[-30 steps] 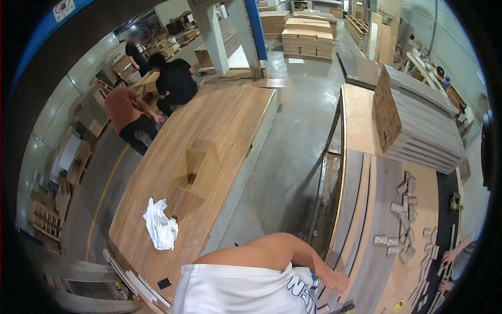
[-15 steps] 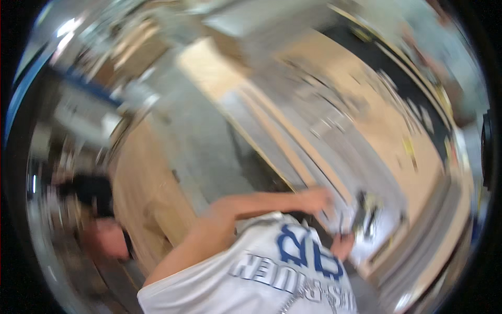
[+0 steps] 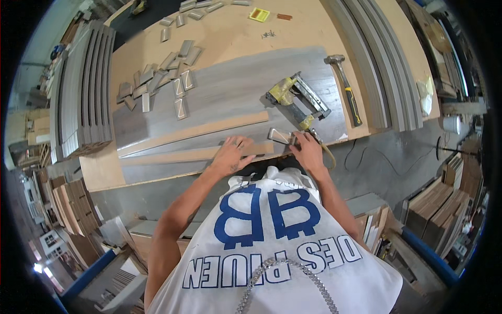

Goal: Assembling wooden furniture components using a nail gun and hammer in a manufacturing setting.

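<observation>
I am resting the left hand [image 3: 230, 155] on the near tan strip [image 3: 178, 156], its fingers spreading loosely; the strip is lying on the grey panel [image 3: 225, 94] along the 6 o'clock edge of the bench [image 3: 230, 26]. With the right hand [image 3: 309, 150], I am touching the 4 o'clock side of the small grey block [image 3: 281, 136] with curled fingers; I cannot tell whether they are gripping. The block is sitting at the strip's 3 o'clock end. From the block, the nail gun [image 3: 284, 93] is lying at 1 o'clock and the loose blocks [image 3: 157, 78] at 10 o'clock. The hammer [image 3: 349, 94] is lying at the nail gun's 3 o'clock.
</observation>
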Demonstrator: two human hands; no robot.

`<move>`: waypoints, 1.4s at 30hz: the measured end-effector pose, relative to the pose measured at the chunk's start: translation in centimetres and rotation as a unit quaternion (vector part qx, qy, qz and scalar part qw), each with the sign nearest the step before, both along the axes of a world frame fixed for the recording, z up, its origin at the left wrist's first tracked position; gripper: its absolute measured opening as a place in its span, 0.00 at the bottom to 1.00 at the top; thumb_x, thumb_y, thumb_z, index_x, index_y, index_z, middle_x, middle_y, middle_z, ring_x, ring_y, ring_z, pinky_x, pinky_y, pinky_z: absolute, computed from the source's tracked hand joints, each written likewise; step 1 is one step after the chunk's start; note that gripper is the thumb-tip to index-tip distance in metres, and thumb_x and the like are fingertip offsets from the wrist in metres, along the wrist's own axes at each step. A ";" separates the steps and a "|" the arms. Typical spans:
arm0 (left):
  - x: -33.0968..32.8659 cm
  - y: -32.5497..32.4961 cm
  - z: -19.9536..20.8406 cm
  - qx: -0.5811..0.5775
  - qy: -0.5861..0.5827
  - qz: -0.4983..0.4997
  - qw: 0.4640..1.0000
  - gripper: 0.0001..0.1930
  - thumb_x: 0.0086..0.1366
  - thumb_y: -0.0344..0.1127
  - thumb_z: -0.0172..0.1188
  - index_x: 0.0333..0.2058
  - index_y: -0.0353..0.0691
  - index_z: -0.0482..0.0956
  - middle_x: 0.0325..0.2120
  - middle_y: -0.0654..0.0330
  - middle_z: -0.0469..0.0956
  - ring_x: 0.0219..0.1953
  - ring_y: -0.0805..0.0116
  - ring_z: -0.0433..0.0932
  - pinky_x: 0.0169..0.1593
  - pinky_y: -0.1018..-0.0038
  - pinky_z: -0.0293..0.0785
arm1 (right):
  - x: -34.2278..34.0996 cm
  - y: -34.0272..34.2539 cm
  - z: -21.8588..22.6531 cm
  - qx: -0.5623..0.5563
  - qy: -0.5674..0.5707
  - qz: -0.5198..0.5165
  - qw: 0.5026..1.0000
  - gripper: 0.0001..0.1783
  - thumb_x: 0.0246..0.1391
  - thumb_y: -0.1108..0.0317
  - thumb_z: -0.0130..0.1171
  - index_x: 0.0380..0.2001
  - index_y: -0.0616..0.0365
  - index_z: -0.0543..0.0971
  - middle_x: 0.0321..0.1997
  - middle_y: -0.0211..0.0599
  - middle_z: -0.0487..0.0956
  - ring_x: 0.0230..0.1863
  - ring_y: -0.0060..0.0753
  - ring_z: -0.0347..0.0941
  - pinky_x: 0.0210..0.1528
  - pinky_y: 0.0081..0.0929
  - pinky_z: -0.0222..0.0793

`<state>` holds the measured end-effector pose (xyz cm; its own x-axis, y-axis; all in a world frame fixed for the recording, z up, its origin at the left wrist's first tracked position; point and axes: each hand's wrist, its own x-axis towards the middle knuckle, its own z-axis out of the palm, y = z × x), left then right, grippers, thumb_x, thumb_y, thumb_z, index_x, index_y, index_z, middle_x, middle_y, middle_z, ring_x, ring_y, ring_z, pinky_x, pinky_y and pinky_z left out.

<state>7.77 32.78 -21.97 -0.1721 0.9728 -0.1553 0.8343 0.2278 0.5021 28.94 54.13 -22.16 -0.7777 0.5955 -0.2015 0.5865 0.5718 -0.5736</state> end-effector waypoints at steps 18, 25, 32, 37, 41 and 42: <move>-0.2 1.8 -0.1 0.070 0.012 0.046 0.996 0.27 0.58 0.44 0.66 0.52 0.34 0.76 0.49 0.51 0.75 0.54 0.49 0.70 0.60 0.58 0.66 | -3.7 -1.4 0.4 -0.002 0.035 0.117 0.992 0.25 0.47 0.67 0.66 0.51 0.53 0.77 0.44 0.40 0.75 0.50 0.48 0.73 0.47 0.43 0.74; 0.8 2.3 0.1 0.092 0.018 0.045 0.995 0.27 0.55 0.42 0.68 0.50 0.33 0.77 0.48 0.50 0.76 0.54 0.50 0.71 0.59 0.58 0.66 | -3.6 -1.1 0.3 -0.020 0.033 0.124 0.992 0.26 0.46 0.68 0.65 0.52 0.53 0.76 0.46 0.41 0.75 0.50 0.49 0.73 0.49 0.42 0.73; 1.0 1.9 0.0 0.075 0.027 0.042 0.996 0.26 0.55 0.41 0.68 0.50 0.34 0.78 0.48 0.51 0.76 0.53 0.50 0.71 0.59 0.58 0.66 | -3.6 -1.5 0.6 -0.027 0.024 0.120 0.992 0.26 0.47 0.70 0.64 0.52 0.53 0.76 0.46 0.41 0.76 0.51 0.49 0.73 0.51 0.42 0.72; 1.0 2.2 0.3 0.041 0.035 0.043 0.998 0.25 0.57 0.41 0.67 0.51 0.34 0.77 0.49 0.51 0.75 0.54 0.50 0.69 0.59 0.57 0.66 | -3.7 -1.4 0.2 -0.024 0.033 0.122 0.992 0.27 0.46 0.70 0.64 0.53 0.53 0.76 0.46 0.42 0.76 0.52 0.50 0.73 0.50 0.42 0.72; 0.7 2.8 -0.1 0.039 0.008 0.038 0.998 0.26 0.57 0.41 0.66 0.52 0.34 0.76 0.50 0.50 0.74 0.55 0.48 0.69 0.60 0.56 0.65 | -3.7 -0.8 0.7 -0.017 0.036 0.123 0.992 0.26 0.46 0.69 0.64 0.52 0.53 0.76 0.46 0.43 0.76 0.50 0.51 0.74 0.48 0.44 0.73; 0.5 2.9 -0.4 0.039 0.008 0.028 0.999 0.26 0.58 0.41 0.66 0.52 0.34 0.75 0.51 0.49 0.74 0.55 0.47 0.68 0.61 0.55 0.64 | -3.6 -0.8 0.8 -0.008 0.031 0.115 0.993 0.26 0.46 0.69 0.64 0.52 0.53 0.76 0.46 0.43 0.76 0.50 0.51 0.74 0.48 0.44 0.73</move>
